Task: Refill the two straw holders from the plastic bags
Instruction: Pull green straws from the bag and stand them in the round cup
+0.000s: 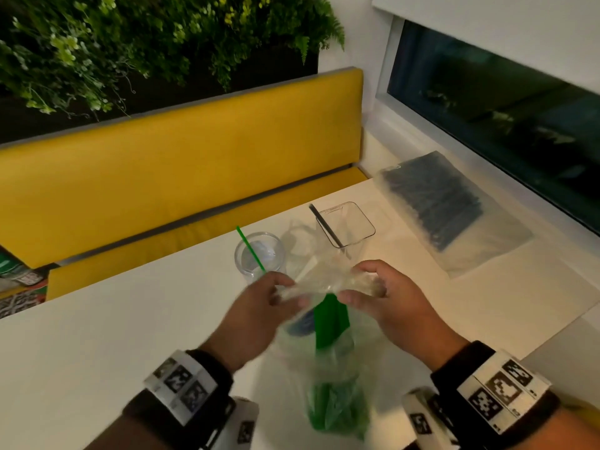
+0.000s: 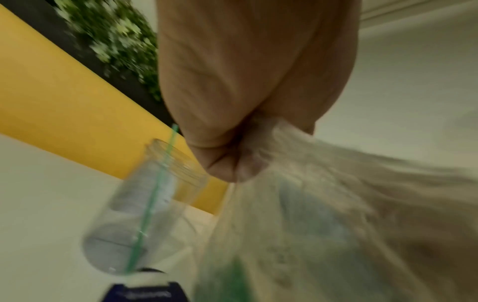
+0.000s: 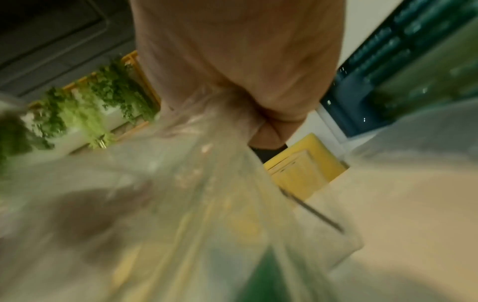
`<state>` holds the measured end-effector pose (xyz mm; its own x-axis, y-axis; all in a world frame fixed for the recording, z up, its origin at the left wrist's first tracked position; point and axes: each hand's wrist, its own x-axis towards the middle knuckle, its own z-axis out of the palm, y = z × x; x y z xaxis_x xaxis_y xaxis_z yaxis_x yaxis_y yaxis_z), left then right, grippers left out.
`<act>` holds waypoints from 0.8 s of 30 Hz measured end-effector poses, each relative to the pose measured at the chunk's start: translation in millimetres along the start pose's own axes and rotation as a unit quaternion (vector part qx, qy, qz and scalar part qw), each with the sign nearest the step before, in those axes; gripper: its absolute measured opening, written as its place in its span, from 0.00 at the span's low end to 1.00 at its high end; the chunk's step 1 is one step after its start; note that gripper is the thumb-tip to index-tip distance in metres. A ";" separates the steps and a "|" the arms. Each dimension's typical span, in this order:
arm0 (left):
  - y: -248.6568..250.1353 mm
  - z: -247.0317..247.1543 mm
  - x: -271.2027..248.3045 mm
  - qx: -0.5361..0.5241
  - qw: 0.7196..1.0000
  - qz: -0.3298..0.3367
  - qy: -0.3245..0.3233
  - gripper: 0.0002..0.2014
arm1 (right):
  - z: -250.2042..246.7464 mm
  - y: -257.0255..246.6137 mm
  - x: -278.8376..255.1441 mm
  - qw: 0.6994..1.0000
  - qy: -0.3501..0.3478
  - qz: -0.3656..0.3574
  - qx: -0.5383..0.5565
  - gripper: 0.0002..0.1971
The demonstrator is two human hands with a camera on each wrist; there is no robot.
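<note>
A clear plastic bag of green straws (image 1: 334, 362) hangs above the near table, and both hands pinch its top edge. My left hand (image 1: 269, 297) grips the left side of the mouth (image 2: 258, 147); my right hand (image 1: 373, 287) grips the right side (image 3: 232, 122). Behind the hands stands a round clear holder (image 1: 259, 254) with one green straw (image 1: 250, 248), also blurred in the left wrist view (image 2: 145, 208). To its right stands a square clear holder (image 1: 345, 225) with one black straw (image 1: 324, 225). A second bag, full of black straws (image 1: 435, 203), lies flat at the far right.
The white table (image 1: 113, 336) ends at a yellow bench (image 1: 181, 164) behind the holders. A dark window (image 1: 503, 105) runs along the right side. Hanging plants (image 1: 130, 43) fill the wall above the bench. Printed papers (image 1: 19, 280) lie at the far left.
</note>
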<state>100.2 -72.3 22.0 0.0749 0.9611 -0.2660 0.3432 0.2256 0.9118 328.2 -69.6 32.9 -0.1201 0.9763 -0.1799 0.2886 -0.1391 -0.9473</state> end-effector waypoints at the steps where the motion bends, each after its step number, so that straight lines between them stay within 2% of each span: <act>1: -6.0 -9.8 4.2 0.007 0.999 -0.020 0.041 0.08 | -4.6 4.1 1.3 0.999 0.008 -0.006 -0.046 0.11; 2: -11.9 -17.7 6.7 0.030 0.997 -0.033 0.065 0.08 | -8.5 9.1 1.9 0.995 0.017 -0.013 -0.095 0.10; 4: -21.2 -22.5 8.9 0.099 0.993 -0.034 0.057 0.08 | -8.5 19.4 1.6 0.986 0.029 -0.018 -0.165 0.18; 6: -17.0 -15.1 1.7 0.178 0.982 -0.011 0.058 0.16 | -2.3 16.4 -0.7 0.986 0.021 -0.018 -0.162 0.18; 7: -12.9 -10.6 -4.2 0.215 0.971 0.040 0.096 0.21 | 2.0 13.8 -1.5 0.988 -0.002 -0.005 -0.154 0.18; 8: -5.4 -5.6 -12.5 0.245 0.950 0.132 0.143 0.23 | 5.4 11.1 -1.8 0.987 -0.027 0.004 -0.155 0.19; 9: 6.6 2.5 -24.1 0.259 0.918 0.242 0.177 0.21 | 9.0 10.5 0.2 0.981 -0.043 0.006 -0.190 0.21; 10: 13.9 14.2 -34.5 0.262 0.883 0.345 0.179 0.16 | 11.7 10.4 2.9 0.970 -0.041 -0.003 -0.241 0.21; 11: 17.3 28.3 -41.5 0.263 0.865 0.402 0.146 0.10 | 13.9 10.5 5.4 0.960 -0.027 -0.012 -0.279 0.23; 12: 17.3 41.3 -44.0 0.263 0.869 0.404 0.106 0.04 | 16.2 9.7 6.9 0.959 -0.010 -0.021 -0.283 0.27; 13: 17.9 51.6 -41.7 0.258 0.895 0.356 0.069 0.05 | 17.9 9.7 7.4 0.967 0.002 -0.025 -0.253 0.30; 14: 13.8 60.3 -32.4 0.244 0.933 0.262 0.030 0.07 | 19.9 8.6 6.4 0.981 0.006 -0.028 -0.194 0.31; 15: 2.6 65.6 -18.6 0.236 0.959 0.155 0.000 0.09 | 21.5 6.4 4.5 0.991 -0.003 -0.018 -0.136 0.30; 16: -11.7 68.9 -4.4 0.248 0.966 0.071 -0.033 0.09 | 23.7 4.2 1.6 0.995 -0.017 -0.004 -0.094 0.27; 18: -39.7 74.1 20.4 0.211 0.973 -0.036 -0.088 0.13 | 27.1 1.2 -3.8 0.998 -0.044 0.002 -0.040 0.17; 19: -53.8 78.8 29.6 0.194 0.973 -0.059 -0.108 0.16 | 28.5 0.0 -6.0 0.998 -0.051 0.007 -0.021 0.08; 20: -82.1 86.3 41.1 0.210 0.967 -0.059 -0.133 0.17 | 28.2 -0.5 -8.0 0.998 -0.057 0.015 -0.004 0.05; 21: -108.7 92.9 51.2 0.242 0.956 -0.060 -0.154 0.17 | 27.2 0.8 -9.1 0.998 -0.065 0.022 -0.004 0.15; 22: -114.9 95.5 52.0 0.287 0.942 -0.053 -0.165 0.17 | 25.7 1.9 -10.4 0.997 -0.078 0.023 -0.017 0.23; 23: -106.1 96.8 46.1 0.284 0.944 -0.050 -0.161 0.16 | 24.3 0.3 -11.9 0.995 -0.083 0.031 -0.056 0.29; 24: -94.0 96.5 40.2 0.267 0.949 -0.045 -0.163 0.20 | 24.2 -2.3 -12.5 0.990 -0.084 0.038 -0.109 0.30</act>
<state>161.3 -70.3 -104.6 0.2779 0.8217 -0.4976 0.7815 0.1078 0.6146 306.0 -85.5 30.9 -0.2411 0.9206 -0.3073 0.4980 -0.1544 -0.8533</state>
